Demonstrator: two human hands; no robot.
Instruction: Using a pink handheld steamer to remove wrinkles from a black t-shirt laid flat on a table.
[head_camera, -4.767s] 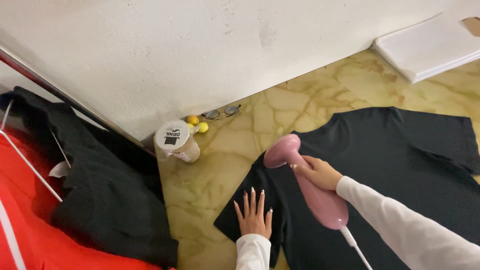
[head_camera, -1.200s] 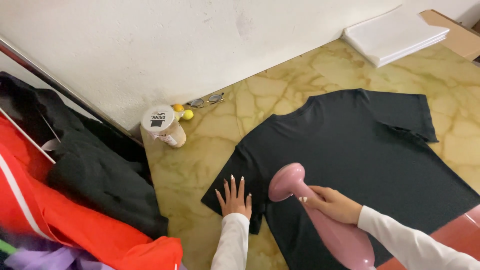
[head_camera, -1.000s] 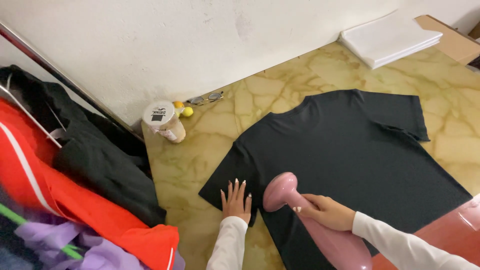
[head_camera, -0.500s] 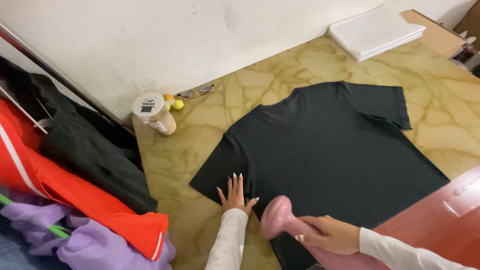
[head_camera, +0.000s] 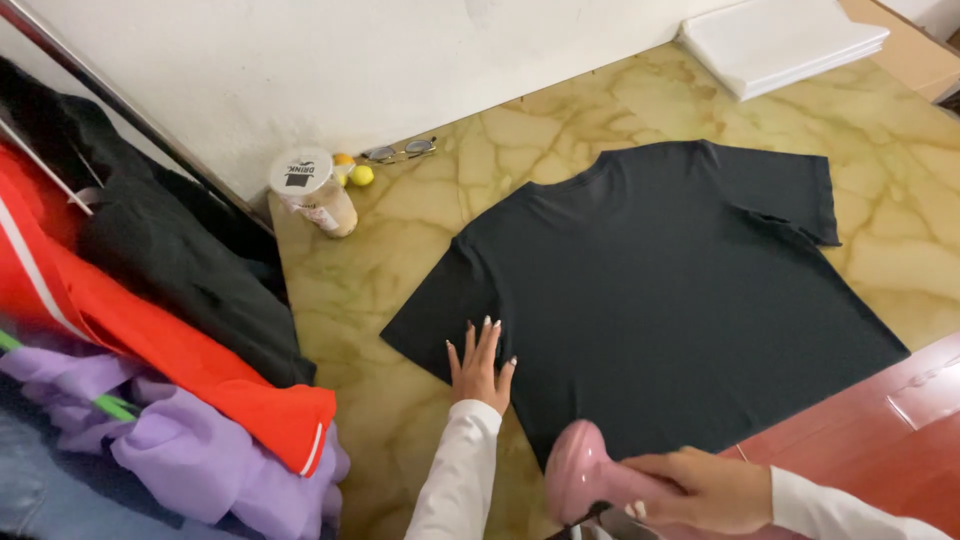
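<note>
A black T-shirt (head_camera: 660, 290) lies flat on the yellow marbled tabletop (head_camera: 400, 260). My left hand (head_camera: 480, 365) rests flat, fingers spread, on the shirt's near left sleeve. My right hand (head_camera: 705, 490) grips a pink handheld garment steamer (head_camera: 590, 480) at the bottom of the view, its head at the shirt's near hem. Both arms wear white sleeves.
Black, red and purple garments (head_camera: 150, 330) hang from a rail at the left. A jar with a white lid (head_camera: 312, 190), two small yellow fruits (head_camera: 355, 172) and eyeglasses (head_camera: 398, 151) sit by the white wall. A white flat stack (head_camera: 780, 40) lies at the far right, a red surface (head_camera: 880, 430) nearer.
The steamer and my right hand have moved down the shirt from the sleeve and collar area toward the near hem. My left hand stays flat on the sleeve.
</note>
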